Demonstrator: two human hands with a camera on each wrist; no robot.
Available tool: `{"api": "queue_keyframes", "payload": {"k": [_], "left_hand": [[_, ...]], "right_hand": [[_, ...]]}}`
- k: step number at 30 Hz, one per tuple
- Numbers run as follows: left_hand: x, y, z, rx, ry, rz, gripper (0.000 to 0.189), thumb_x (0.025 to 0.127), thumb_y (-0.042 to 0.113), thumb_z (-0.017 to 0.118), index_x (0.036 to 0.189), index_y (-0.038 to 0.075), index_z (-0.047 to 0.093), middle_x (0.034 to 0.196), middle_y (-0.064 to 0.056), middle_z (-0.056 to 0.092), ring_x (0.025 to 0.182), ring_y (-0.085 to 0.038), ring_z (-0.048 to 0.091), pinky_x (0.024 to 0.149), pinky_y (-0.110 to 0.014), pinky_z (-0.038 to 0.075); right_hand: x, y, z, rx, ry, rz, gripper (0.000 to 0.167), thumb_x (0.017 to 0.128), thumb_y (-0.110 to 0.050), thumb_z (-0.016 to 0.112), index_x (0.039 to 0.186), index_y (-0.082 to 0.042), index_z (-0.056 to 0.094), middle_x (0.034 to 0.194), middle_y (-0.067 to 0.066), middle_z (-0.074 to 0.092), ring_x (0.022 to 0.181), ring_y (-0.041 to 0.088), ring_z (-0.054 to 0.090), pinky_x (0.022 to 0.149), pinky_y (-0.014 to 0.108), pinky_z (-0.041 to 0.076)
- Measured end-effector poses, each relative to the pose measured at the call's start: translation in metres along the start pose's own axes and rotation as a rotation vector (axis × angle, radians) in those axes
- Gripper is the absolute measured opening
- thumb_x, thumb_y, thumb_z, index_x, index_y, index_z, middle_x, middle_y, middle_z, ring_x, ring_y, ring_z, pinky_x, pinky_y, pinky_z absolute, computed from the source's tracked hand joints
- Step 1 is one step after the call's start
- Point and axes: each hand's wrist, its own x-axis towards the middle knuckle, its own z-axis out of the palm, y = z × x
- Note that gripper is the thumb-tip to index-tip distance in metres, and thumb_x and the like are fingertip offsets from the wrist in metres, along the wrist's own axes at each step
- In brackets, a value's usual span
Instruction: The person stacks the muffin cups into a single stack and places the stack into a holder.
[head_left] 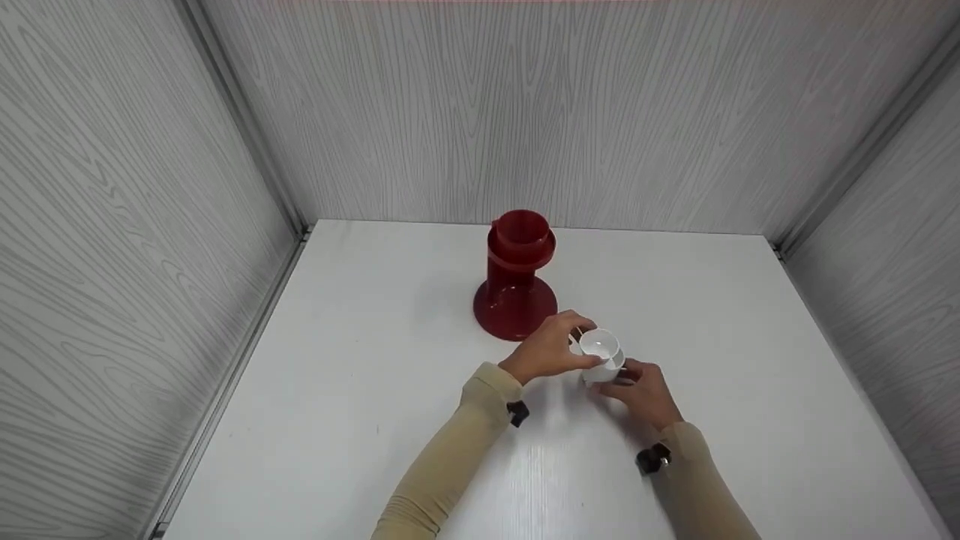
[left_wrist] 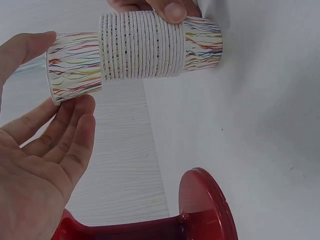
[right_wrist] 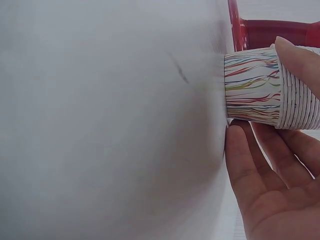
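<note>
A stack of nested paper cups (left_wrist: 142,47), white with thin coloured streaks, stands upright on the white table, its rims packed close together. One paper cup (left_wrist: 75,65) rises out of its top, mouth up. My left hand (head_left: 551,349) pinches that cup near its rim, thumb on one side and fingers on the other. Lower down, my right hand (head_left: 649,397) grips the stack, with the thumb on the rims and fingertips near the table in the right wrist view (right_wrist: 280,185). From above, the cups' white insides show between both hands.
Just behind and left of the cups stands a red plastic stand (head_left: 514,304) with a round base, a column and a ring-shaped top. Grey wood-grain panels (head_left: 480,112) wall the white table (head_left: 360,360) at the back and both sides.
</note>
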Motion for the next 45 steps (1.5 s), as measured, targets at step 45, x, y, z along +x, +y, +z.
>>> {"api": "queue_keyframes", "payload": {"k": [45], "left_hand": [[0.013,-0.006,0.024,0.029,-0.07,-0.073,0.056,0.085,0.031,0.085,0.133,0.007,0.067,0.127,-0.006,0.061,0.12,-0.023,0.061,0.099,-0.023,0.052]], "right_hand": [[0.001,0.001,0.0,-0.013,-0.005,-0.058,0.043,0.08,-0.01,0.089,0.12,-0.002,0.074,0.123,0.017,0.074,0.11,0.026,0.073,0.087,0.019,0.057]]}}
